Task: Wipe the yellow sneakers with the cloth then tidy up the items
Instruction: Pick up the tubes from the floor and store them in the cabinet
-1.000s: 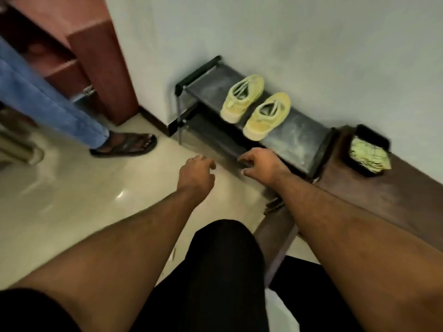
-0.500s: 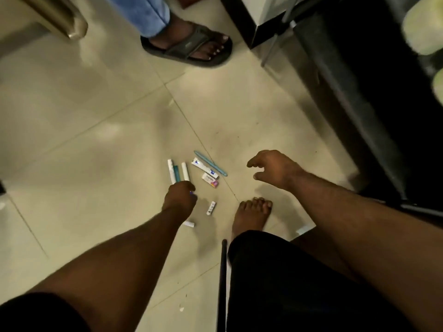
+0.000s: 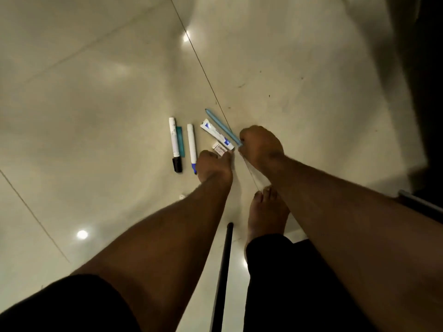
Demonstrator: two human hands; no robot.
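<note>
L hand point(image 3: 214, 167) is low on the floor point(image 3: 96, 97), fingers curled onto the eraser point(image 3: 220, 148). R hand point(image 3: 260, 146) pinches the near end of the blue pen point(image 3: 221, 125). Bare foot point(image 3: 265, 212) sits just behind both hands. Tube point(image 3: 217, 134) lies betw. eraser and pen. To the left: blue-cap marker point(image 3: 191, 147), then black-cap marker point(image 3: 174, 144) on a teal strip point(image 3: 181, 142). Sneakers and cloth are out of frame.
</note>
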